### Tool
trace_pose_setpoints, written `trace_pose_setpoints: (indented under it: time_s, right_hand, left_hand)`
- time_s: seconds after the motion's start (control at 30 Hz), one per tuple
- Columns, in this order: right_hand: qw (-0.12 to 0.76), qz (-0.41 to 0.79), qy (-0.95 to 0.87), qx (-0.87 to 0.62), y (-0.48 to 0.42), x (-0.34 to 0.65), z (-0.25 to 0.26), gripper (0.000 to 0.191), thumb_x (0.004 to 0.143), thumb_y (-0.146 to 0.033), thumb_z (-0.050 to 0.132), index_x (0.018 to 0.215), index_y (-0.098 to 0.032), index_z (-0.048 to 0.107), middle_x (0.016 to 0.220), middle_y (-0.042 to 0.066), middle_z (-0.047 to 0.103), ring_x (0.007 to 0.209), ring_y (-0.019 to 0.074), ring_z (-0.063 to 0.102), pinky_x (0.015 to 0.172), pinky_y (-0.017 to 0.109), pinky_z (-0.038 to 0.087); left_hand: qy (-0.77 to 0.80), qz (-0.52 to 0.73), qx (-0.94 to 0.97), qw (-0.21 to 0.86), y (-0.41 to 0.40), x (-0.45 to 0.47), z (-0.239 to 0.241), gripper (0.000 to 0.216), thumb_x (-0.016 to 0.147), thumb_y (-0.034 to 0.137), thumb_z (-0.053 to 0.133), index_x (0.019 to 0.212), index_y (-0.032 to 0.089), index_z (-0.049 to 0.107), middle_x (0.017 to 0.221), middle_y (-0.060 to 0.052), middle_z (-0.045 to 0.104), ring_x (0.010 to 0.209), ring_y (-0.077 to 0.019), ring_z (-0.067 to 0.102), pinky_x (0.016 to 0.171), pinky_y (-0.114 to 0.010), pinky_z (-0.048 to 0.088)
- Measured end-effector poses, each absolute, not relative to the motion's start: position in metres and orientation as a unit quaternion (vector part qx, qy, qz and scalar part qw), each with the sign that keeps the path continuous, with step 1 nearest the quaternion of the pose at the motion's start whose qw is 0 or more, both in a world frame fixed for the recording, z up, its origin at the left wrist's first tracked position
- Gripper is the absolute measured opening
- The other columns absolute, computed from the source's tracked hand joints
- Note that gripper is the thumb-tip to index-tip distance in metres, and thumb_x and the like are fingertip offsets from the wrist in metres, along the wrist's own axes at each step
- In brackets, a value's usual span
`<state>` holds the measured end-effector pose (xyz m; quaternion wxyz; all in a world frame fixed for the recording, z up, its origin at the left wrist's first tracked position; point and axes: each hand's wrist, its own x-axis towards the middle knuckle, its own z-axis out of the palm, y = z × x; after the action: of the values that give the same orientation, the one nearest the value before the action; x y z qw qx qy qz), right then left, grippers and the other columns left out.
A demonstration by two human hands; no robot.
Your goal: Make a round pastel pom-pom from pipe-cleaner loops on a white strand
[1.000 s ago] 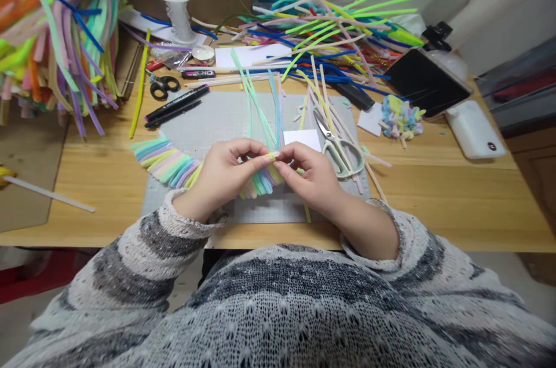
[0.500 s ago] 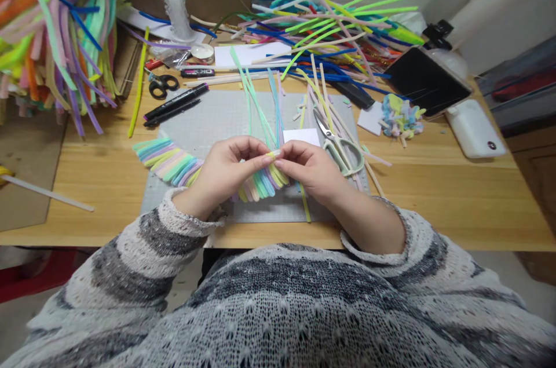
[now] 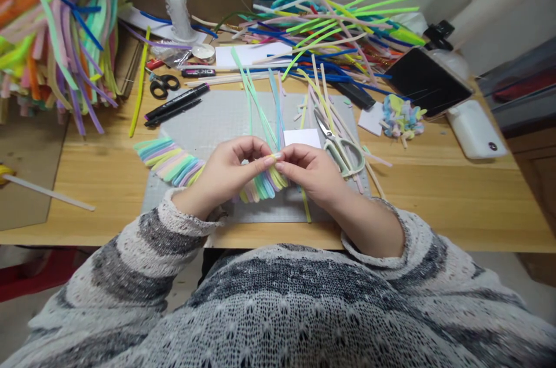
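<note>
As my left fingers and right fingers pinch the pastel fringe, I'm seemingly bending it; the next move wants steadiness.

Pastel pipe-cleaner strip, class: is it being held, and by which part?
Yes: left hand and right hand pinch the pastel pipe-cleaner strip at its upper edge, near its right end; the grip is partly hidden.

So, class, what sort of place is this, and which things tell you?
Probably a craft workspace, perhaps at home or in a small workshop: there's a tangled heap of fuzzy multicoloured stems, metal scissors with pale green handles, and a row of short fuzzy pastel strips.
</note>
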<state>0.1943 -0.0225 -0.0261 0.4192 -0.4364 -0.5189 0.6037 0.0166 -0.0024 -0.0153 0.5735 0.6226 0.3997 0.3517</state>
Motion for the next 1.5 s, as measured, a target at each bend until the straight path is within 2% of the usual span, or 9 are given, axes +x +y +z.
trace_pose_setpoints:
  time_s: [0.33,0.77,0.97,1.2,1.37,1.5]
  right_hand:
    - [0.422,0.564,-0.56,-0.437,-0.024,0.195,-0.029,0.016,0.076,-0.031,0.067,0.08,-0.017,0.062,0.074,-0.001,0.061,0.067,0.0094,0.053,0.064,0.026,0.044]
    - [0.414,0.618,-0.527,-0.412,-0.024,0.195,-0.026,0.019,0.076,-0.033,0.068,0.082,-0.017,0.061,0.075,-0.001,0.06,0.067,0.0092,0.052,0.063,0.026,0.044]
    - [0.404,0.613,-0.531,-0.424,-0.024,0.195,-0.026,0.018,0.076,-0.032,0.067,0.081,-0.016,0.059,0.075,-0.001,0.059,0.067,0.0091,0.051,0.062,0.025,0.042]
    - [0.4,0.619,-0.54,-0.407,-0.022,0.195,-0.031,0.018,0.077,-0.032,0.067,0.078,-0.017,0.057,0.069,-0.004,0.054,0.06,0.0078,0.047,0.057,0.024,0.039]
    - [0.389,0.572,-0.586,-0.422,-0.022,0.197,-0.032,0.018,0.08,-0.033,0.063,0.079,-0.018,0.055,0.07,-0.003,0.053,0.061,0.0087,0.046,0.058,0.024,0.038]
    - [0.37,0.473,-0.677,-0.426,-0.019,0.203,-0.026,0.009,0.084,-0.026,0.058,0.081,-0.018,0.058,0.075,-0.001,0.057,0.069,0.0111,0.05,0.064,0.027,0.039]
  left_hand:
    - [0.42,0.35,0.634,0.547,-0.003,0.016,-0.014,0.02,0.076,0.033,0.071,0.078,0.014,0.064,0.075,-0.003,0.064,0.07,-0.0123,0.057,0.065,-0.024,0.046]
    - [0.386,0.343,0.604,0.607,-0.002,0.016,-0.014,0.02,0.073,0.03,0.073,0.08,0.014,0.063,0.076,-0.002,0.063,0.07,-0.0114,0.058,0.064,-0.023,0.047]
    - [0.423,0.337,0.632,0.555,-0.001,0.014,-0.018,0.02,0.072,0.03,0.073,0.081,0.014,0.066,0.076,-0.003,0.066,0.068,-0.0117,0.058,0.061,-0.022,0.047]
    - [0.418,0.347,0.607,0.58,-0.002,0.016,-0.016,0.019,0.071,0.03,0.073,0.077,0.013,0.066,0.073,-0.003,0.066,0.067,-0.0119,0.058,0.062,-0.023,0.047]
    - [0.416,0.343,0.616,0.574,-0.001,0.015,-0.017,0.019,0.073,0.031,0.071,0.078,0.014,0.065,0.075,-0.003,0.065,0.07,-0.0123,0.058,0.064,-0.023,0.047]
    - [0.41,0.321,0.615,0.592,-0.001,0.014,-0.015,0.019,0.074,0.031,0.071,0.076,0.013,0.064,0.071,-0.001,0.063,0.066,-0.0113,0.057,0.061,-0.022,0.045]
